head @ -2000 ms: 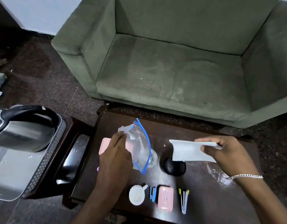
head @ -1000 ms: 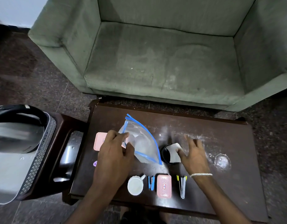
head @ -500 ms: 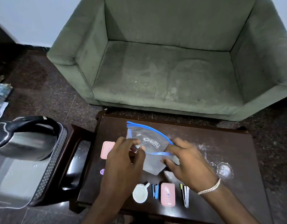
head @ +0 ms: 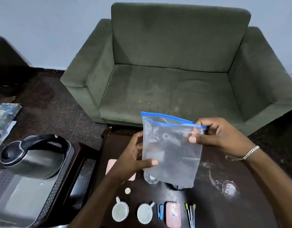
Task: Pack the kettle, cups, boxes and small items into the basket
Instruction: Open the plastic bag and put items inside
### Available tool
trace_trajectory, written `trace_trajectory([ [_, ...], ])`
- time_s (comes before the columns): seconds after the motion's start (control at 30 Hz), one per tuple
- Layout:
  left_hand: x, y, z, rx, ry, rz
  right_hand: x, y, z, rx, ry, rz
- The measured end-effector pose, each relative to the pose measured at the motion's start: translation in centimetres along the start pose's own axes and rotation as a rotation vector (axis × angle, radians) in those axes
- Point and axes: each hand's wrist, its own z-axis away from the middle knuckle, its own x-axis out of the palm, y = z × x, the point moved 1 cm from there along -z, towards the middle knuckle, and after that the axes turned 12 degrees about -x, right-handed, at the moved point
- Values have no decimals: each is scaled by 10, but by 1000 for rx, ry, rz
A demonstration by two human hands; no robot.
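Zip bag (head: 171, 148) held up over the table (head: 224, 203).
My left hand (head: 132, 159) pinches its left edge, my right hand (head: 219, 137) its blue top corner; kettle (head: 32, 157) sits in the basket (head: 59, 178), far left.

kettle (head: 32, 159) fills basket's (head: 63, 181) far end, near end free

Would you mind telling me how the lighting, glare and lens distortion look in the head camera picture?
Head view: dim, flat light; the kettle shows soft sheen, the clear bag faint glare blurring its print; wide-angle bending curves the sofa and smears the left edge.
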Motion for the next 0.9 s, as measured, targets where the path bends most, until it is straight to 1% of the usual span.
trace_trajectory([
  [0.03, 5, 4, -5, 17, -23, 18, -5, 2, -1, -3, 38, -90],
  [0.1, 12, 11, -14, 40, -4, 69, -10, 8, -4, 0, 163, -320],
  [0.17, 18, 14, -22, 53, 51, 127, -4, 22, -4, 82, 334, -480],
  [0.2, 20, 14, -24, 61, 78, 142, 3, 31, -2, 137, 402, -499],
  [0.23, 21, 12, -26, 68, 105, 150, 14, 41, 3, 168, 433, -502],
  [0.3, 23, 5, -29, 76, 156, 149, 39, 63, 17, 179, 467, -493],
  [0.43, 23, -14, -26, 74, 218, 131, 70, 97, 43, 249, 637, -409],
  [0.5, 22, -23, -23, 68, 263, 107, 77, 107, 49, 228, 656, -391],
  [0.57, 20, -31, -19, 21, 288, 139, 81, 112, 52, 213, 666, -407],
  [0.63, 19, -36, -17, -96, 251, 207, 82, 114, 55, 206, 666, -445],
  [0.73, 14, -46, -13, -294, 49, 321, 81, 118, 59, 215, 641, -511],
  [0.8, 16, -55, -11, -345, -62, 388, 80, 121, 61, 217, 620, -530],
  [0.9, 24, -57, -9, -375, -111, 491, 81, 123, 62, 213, 573, -525],
])
